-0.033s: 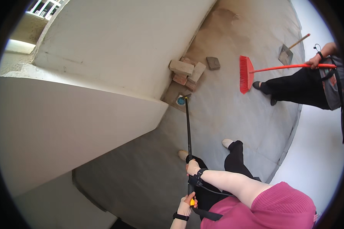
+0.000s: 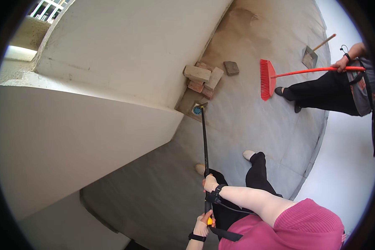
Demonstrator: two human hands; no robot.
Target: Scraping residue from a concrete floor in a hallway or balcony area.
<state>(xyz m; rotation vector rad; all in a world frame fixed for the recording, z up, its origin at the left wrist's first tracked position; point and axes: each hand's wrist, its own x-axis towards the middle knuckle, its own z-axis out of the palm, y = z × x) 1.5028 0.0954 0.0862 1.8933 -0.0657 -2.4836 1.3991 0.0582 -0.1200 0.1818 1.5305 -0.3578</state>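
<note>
A long black pole [image 2: 204,141] with a yellow piece at its handle slants across the floor. My right hand [image 2: 211,183] is wrapped round its shaft. Lower down, my left hand [image 2: 203,223] grips the handle beside the yellow part. At the far end, a small dark head with a yellow joint rests over or beside a round blue drain cover [image 2: 197,109] in the floor corner; I cannot tell whether they touch. Just beyond the drain lies a pile of bricks [image 2: 205,78], pale and reddish. A single grey-brown block [image 2: 231,68] sits apart to its right.
At the right, another person stands holding a red broom [image 2: 268,80] by its red handle. A dustpan [image 2: 310,57] with a wooden handle lies behind it. Pale walls [image 2: 87,137] close off the left side, one jutting toward the drain. My shoes [image 2: 248,155] stand on grey concrete.
</note>
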